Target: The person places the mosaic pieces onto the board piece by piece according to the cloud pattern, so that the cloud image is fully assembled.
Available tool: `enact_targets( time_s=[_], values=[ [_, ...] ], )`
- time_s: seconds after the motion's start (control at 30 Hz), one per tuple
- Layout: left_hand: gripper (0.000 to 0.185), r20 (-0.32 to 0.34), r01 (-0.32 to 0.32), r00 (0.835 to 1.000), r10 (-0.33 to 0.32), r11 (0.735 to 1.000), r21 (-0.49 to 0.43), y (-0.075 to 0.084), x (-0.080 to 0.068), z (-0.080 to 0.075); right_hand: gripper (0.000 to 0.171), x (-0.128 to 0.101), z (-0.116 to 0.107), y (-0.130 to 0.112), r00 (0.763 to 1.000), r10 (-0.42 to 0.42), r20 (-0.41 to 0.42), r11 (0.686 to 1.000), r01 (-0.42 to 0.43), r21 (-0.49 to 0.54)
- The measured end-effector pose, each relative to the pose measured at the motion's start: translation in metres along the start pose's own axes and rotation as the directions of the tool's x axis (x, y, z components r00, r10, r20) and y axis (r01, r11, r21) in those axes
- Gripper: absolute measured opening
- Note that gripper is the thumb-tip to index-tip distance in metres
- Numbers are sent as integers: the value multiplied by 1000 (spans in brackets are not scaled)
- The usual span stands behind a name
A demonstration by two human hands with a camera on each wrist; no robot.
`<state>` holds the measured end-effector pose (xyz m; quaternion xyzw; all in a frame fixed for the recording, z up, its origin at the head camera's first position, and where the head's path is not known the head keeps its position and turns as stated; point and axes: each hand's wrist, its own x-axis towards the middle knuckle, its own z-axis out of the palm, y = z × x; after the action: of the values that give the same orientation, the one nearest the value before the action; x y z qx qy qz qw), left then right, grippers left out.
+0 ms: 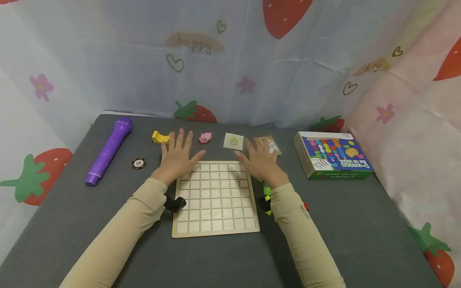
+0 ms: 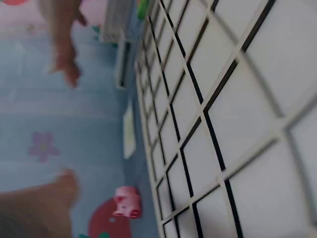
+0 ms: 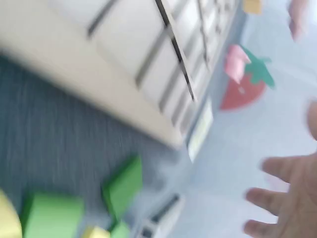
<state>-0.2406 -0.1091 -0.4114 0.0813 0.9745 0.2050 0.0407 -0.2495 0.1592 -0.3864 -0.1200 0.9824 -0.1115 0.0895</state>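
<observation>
Both hands are held out with fingers spread, palms down, and neither holds anything. My left hand (image 1: 177, 158) is over the upper left corner of a wooden grid board (image 1: 216, 233), close to a yellow block (image 1: 158, 137). Over the board's upper right corner is my right hand (image 1: 263, 162), near a small packet (image 1: 271, 143) that it partly hides. In the right wrist view, green blocks (image 3: 52, 215) lie beside the board's edge, and the right hand's spread fingers (image 3: 270, 201) show apart from them. Part of the left thumb (image 2: 44, 203) shows blurred in the left wrist view.
Along the back lie a pink pig figure (image 1: 205, 138) and a square card (image 1: 233, 141). To the left are a purple toy microphone (image 1: 109, 152) and a round chip (image 1: 138, 163). A colourful box (image 1: 333, 155) stands at the right. Several small blocks (image 1: 267, 191) are partly hidden by the right forearm.
</observation>
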Motion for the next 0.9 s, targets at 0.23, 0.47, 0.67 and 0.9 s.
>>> enact_targets(
  time_s=[0.23,0.47,0.67,0.9],
  values=[
    [79,67,-136,988,141,988,-75,-18,-56,9,59,-25,-14,41,990,30,138,999,-25,-35],
    [77,-12,-308,951,310,940,-147,-41,-77,39,31,-37,-9,55,989,-91,115,995,87,38],
    [79,-19,-313,950,313,944,-105,-53,-74,50,29,-39,-2,57,990,-96,107,995,91,50],
    [73,-74,-342,938,338,938,-60,-54,-71,52,25,-40,6,61,990,-13,138,999,8,35]
  ],
)
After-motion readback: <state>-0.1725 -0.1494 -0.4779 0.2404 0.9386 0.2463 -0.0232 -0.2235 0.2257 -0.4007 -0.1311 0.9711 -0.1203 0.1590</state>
